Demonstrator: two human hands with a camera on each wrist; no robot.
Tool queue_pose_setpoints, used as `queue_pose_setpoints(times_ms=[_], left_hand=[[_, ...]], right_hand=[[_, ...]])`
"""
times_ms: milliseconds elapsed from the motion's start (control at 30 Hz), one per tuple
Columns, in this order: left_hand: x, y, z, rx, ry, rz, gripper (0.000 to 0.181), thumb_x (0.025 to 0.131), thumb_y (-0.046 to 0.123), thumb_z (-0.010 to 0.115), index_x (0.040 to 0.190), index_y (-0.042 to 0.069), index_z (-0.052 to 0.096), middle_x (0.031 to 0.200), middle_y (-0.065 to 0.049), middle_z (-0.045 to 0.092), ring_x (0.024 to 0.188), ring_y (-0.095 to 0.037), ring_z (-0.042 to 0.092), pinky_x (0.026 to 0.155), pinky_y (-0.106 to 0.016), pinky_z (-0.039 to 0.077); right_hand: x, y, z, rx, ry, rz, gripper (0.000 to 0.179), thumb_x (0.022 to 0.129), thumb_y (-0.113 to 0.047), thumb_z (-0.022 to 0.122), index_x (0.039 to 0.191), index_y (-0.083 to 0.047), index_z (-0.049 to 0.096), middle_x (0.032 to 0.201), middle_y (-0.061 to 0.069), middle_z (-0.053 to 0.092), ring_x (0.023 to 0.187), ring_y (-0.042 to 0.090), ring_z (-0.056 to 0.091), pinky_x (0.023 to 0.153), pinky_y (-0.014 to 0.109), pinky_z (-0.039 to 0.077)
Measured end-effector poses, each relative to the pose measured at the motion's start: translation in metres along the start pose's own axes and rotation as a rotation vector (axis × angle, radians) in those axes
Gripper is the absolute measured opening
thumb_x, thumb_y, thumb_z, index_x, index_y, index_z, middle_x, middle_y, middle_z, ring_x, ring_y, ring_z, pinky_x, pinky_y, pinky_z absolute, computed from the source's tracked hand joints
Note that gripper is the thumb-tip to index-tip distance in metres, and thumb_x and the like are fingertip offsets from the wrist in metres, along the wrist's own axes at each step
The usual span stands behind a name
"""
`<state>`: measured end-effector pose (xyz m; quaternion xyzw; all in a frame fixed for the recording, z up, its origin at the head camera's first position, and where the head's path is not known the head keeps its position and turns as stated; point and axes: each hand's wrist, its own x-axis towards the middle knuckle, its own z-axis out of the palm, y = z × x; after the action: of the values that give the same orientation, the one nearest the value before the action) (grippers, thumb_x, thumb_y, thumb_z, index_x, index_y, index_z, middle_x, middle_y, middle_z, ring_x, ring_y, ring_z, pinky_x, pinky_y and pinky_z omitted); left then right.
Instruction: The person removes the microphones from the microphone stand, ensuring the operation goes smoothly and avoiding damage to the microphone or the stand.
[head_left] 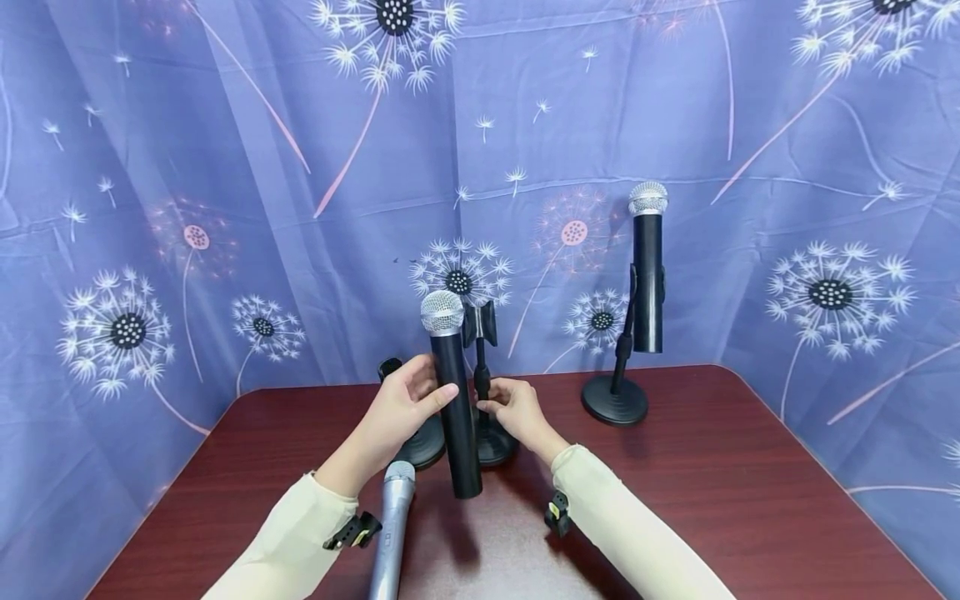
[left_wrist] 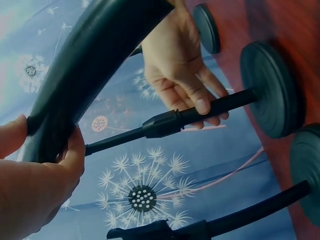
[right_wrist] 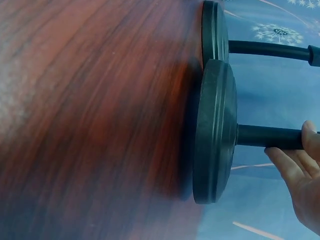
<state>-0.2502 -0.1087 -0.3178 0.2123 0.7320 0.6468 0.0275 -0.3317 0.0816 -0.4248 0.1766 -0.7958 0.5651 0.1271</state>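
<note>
Floral curtain (head_left: 525, 142) behind red table (head_left: 712, 483) | my left grip (head_left: 411, 393) grasps black mic (head_left: 460, 425) round its body, head up, beside a stand's (head_left: 495, 454) clip (head_left: 489, 323), perhaps to leave its lower end free | my right grip (head_left: 519, 408) pinches the pole (head_left: 482, 377), likely to steady it

A mic (head_left: 459, 425) is in the left grip (head_left: 411, 393). Just behind this mic is the middle stand (head_left: 482, 367), and the right grip (head_left: 517, 410) is on its pole. The left stand (head_left: 424, 446) is behind the left grip, just beside the middle stand. A second mic (head_left: 392, 508) lies on the worktop (head_left: 720, 500), in front of the left grip. To the right of the right grip, and farther back, is the right stand (head_left: 617, 402), with a third mic (head_left: 648, 283) in it. A cloth (head_left: 360, 250) hangs behind both grips.
</note>
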Motion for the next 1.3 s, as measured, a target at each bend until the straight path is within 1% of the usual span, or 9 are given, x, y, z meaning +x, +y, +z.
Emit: queue_pose_setpoints(times_ms=[100,200,433,600,733,867,933,1133,1300], left_hand=[[-0.003,-0.005,0.001,0.022,-0.024,-0.004,0.047,0.093,0.007,0.063,0.135,-0.001,0.045,0.127,-0.021,0.058,0.112,-0.023,0.060,0.097,-0.038,0.046],[-0.007,-0.010,0.000,0.038,-0.038,-0.011,0.046,0.092,0.008,0.065,0.133,-0.003,0.047,0.123,-0.021,0.060,0.109,-0.023,0.061,0.094,-0.036,0.047],[-0.015,-0.015,-0.004,0.064,-0.021,-0.056,0.048,0.091,0.013,0.067,0.133,0.000,0.047,0.120,-0.018,0.061,0.109,-0.023,0.061,0.095,-0.038,0.046],[-0.021,-0.019,-0.006,0.068,-0.021,-0.088,0.049,0.090,0.014,0.068,0.132,0.000,0.048,0.120,-0.017,0.061,0.109,-0.023,0.062,0.092,-0.036,0.048],[-0.026,-0.023,-0.007,0.064,-0.044,-0.094,0.047,0.090,0.013,0.068,0.129,-0.004,0.048,0.118,-0.020,0.061,0.106,-0.022,0.062,0.088,-0.032,0.049],[-0.031,-0.028,-0.007,0.074,-0.054,-0.134,0.046,0.091,0.014,0.068,0.127,-0.006,0.048,0.119,-0.020,0.061,0.107,-0.023,0.062,0.088,-0.035,0.050],[-0.033,-0.030,-0.007,0.075,-0.056,-0.167,0.046,0.091,0.015,0.068,0.127,-0.005,0.048,0.119,-0.019,0.061,0.107,-0.023,0.062,0.088,-0.036,0.051],[-0.038,-0.038,-0.007,0.120,-0.051,-0.226,0.045,0.089,0.013,0.069,0.124,-0.007,0.050,0.111,-0.016,0.065,0.098,-0.022,0.064,0.083,-0.037,0.053],[-0.041,-0.045,-0.006,0.180,-0.034,-0.271,0.048,0.087,0.014,0.072,0.124,-0.009,0.051,0.104,-0.015,0.067,0.092,-0.020,0.064,0.080,-0.038,0.054]], right_hand=[[0.000,0.001,0.000,0.008,0.002,-0.002,0.014,0.079,0.008,0.072,0.092,0.005,0.071,0.076,0.011,0.070,0.065,0.006,0.061,0.057,0.019,0.047],[0.000,0.002,0.000,0.022,-0.002,0.002,0.014,0.079,0.009,0.072,0.093,0.007,0.070,0.078,0.014,0.071,0.068,0.009,0.064,0.058,0.019,0.048],[0.001,0.000,0.001,0.040,-0.006,0.021,0.017,0.079,0.010,0.071,0.096,0.010,0.069,0.080,0.017,0.071,0.071,0.010,0.064,0.059,0.018,0.047],[0.002,0.001,0.002,0.026,-0.002,0.037,0.016,0.079,0.009,0.072,0.095,0.007,0.070,0.081,0.016,0.071,0.074,0.011,0.066,0.059,0.018,0.047],[0.001,0.002,0.003,0.031,0.003,0.030,0.017,0.078,0.009,0.072,0.095,0.007,0.070,0.082,0.017,0.071,0.077,0.018,0.067,0.060,0.017,0.046],[0.000,0.004,0.003,0.052,0.000,0.024,0.018,0.078,0.012,0.071,0.095,0.008,0.070,0.082,0.022,0.070,0.079,0.026,0.068,0.061,0.018,0.046],[0.000,0.005,0.004,0.045,-0.004,0.030,0.018,0.078,0.012,0.071,0.095,0.008,0.070,0.082,0.021,0.070,0.078,0.025,0.068,0.060,0.018,0.046],[0.002,0.008,0.005,0.018,-0.001,0.051,0.017,0.078,0.008,0.073,0.094,0.005,0.071,0.081,0.016,0.071,0.073,0.011,0.065,0.061,0.018,0.047],[0.003,0.008,0.005,0.021,-0.008,0.045,0.016,0.078,0.009,0.072,0.094,0.006,0.070,0.080,0.015,0.071,0.072,0.009,0.065,0.061,0.018,0.047]])
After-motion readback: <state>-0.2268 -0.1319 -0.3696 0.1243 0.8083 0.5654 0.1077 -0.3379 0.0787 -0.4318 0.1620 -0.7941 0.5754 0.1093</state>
